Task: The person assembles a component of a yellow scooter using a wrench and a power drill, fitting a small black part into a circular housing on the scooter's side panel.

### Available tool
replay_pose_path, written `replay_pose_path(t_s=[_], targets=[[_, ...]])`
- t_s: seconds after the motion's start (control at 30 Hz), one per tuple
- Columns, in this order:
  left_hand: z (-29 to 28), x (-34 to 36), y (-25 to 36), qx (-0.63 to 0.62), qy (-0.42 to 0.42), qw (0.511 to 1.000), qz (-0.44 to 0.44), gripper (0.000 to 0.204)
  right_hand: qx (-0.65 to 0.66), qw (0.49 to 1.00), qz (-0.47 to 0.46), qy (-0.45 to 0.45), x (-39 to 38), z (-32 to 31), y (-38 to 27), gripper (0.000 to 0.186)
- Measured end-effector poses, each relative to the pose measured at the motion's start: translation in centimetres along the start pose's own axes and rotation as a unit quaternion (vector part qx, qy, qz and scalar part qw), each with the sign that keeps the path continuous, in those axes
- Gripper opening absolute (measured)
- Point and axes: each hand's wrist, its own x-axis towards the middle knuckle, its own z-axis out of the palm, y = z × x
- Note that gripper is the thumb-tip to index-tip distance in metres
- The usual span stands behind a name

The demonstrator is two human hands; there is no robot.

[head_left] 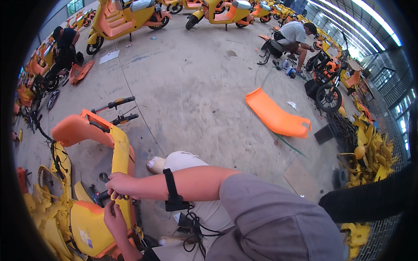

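My right hand (120,184) is closed around a dark wrench (103,176), whose ring end sticks out past the fingers. It hovers over the yellow body of a partly stripped scooter (121,150). Just below it is my left hand (115,217), its fingers bent together near the wrench's lower end; whatever they may pinch is too small to make out. Close to both hands lies a yellow and orange scooter panel (87,226). The scooter's orange front panel (82,130) and black handlebar (114,104) are beyond my hands.
An orange panel (278,115) lies on the concrete floor ahead to the right. Yellow parts are heaped at the right (370,150). One person (294,39) crouches by a stripped scooter (328,93); another person (65,43) works at far left. A cable (200,228) hangs from my right arm strap.
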Motion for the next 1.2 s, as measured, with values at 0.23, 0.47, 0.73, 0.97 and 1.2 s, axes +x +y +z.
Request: replay_pose_path(t_s=[0.23, 0.47, 0.73, 0.97, 1.2], targets=[[-0.9, -0.5, -1.6, -0.026, 0.006, 1.000, 0.004, 0.024, 0.005, 0.998, -0.038, -0.046, 0.3, 2.2, 0.8, 0.018], [0.1, -0.6, -2.1, -0.079, 0.003, 0.997, -0.014, 0.021, 0.023, 0.999, -0.001, -0.047, 1.2, 3.0, 1.8, 0.027], [-0.4, 0.7, -2.0, 0.038, -0.099, 0.993, -0.051, 0.025, 0.044, 0.999, -0.004, -0.020, 0.7, -0.5, 0.3, 0.027], [-0.9, 0.5, -2.5, 0.096, -0.130, 0.986, -0.033, 0.030, 0.057, 0.998, -0.024, -0.016, 0.3, -2.0, -0.5, 0.032], [1.0, 0.7, -1.5, 0.092, -0.143, 0.985, -0.006, 0.032, 0.069, 0.996, 0.008, 0.062, 1.0, -2.0, 0.1, 0.038]])
